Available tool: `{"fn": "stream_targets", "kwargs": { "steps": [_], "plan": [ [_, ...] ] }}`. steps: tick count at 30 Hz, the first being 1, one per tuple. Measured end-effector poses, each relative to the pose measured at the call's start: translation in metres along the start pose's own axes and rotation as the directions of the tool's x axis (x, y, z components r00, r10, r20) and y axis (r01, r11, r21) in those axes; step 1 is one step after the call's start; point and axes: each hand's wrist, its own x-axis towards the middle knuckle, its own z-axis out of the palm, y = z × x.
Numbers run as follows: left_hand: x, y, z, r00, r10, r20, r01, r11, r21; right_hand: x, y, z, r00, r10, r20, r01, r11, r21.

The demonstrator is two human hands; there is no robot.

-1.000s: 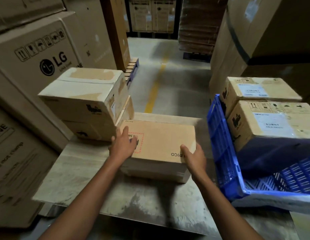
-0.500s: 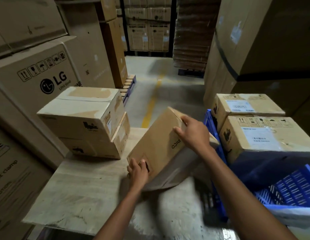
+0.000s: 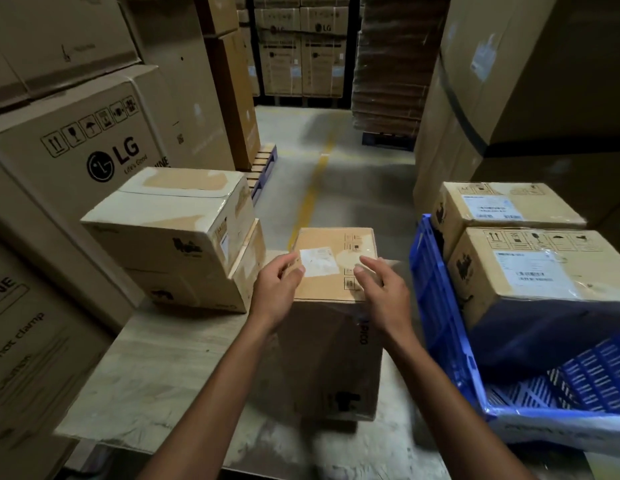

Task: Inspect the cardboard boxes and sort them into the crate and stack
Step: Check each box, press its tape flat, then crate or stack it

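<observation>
Box (image 3: 332, 358): stood upright beneath our hands.
Left hand (image 3: 277, 289): curled at its top; grip unclear.
Right hand (image 3: 384, 296): relaxed, touching top.

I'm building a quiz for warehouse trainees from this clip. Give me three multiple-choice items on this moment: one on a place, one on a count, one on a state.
1. Where is the blue crate relative to the handled box?
A) to its left
B) to its right
C) on top of it

2. How many boxes sit in the blue crate?
A) none
B) four
C) two

3. How does the handled box stand?
A) upright on end on the table
B) flat on its broad face
C) lifted clear of the table

Answers:
1 B, the crate's wall shows just right of the box.
2 C, a far box and a near box sit in it.
3 A, its small labelled face points up, with the left hand and right hand at that face.
</observation>
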Motion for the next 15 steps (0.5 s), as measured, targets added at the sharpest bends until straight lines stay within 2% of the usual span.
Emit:
{"fn": "stream_targets", "kwargs": {
  "steps": [6,9,10,11,13,15],
  "plan": [
    [-0.018,-0.032,0.015,0.981,0.185,-0.064,-0.168,0.963,0.212,-0.015,0.028,-0.007,0.998,-0.024,0.056,0.026,0.999,-0.024],
    [-0.025,-0.049,0.014,0.961,0.257,-0.100,-0.213,0.922,0.323,-0.026,0.044,-0.002,0.997,-0.063,0.050,0.068,0.991,-0.116],
    [-0.025,-0.050,0.013,0.937,0.329,-0.120,-0.264,0.889,0.375,-0.028,0.046,-0.001,0.993,-0.114,0.032,0.118,0.977,-0.177],
    [-0.027,-0.051,0.012,0.891,0.434,-0.130,-0.339,0.830,0.444,-0.030,0.045,0.000,0.981,-0.194,0.020,0.192,0.946,-0.263],
    [-0.032,-0.051,0.012,0.782,0.619,-0.069,-0.493,0.683,0.539,-0.033,0.044,0.003,0.905,-0.419,0.066,0.406,0.809,-0.424],
    [-0.039,-0.052,0.013,0.730,0.683,0.043,-0.589,0.596,0.546,-0.036,0.043,0.007,0.827,-0.530,0.185,0.546,0.684,-0.484]
  ]
}}
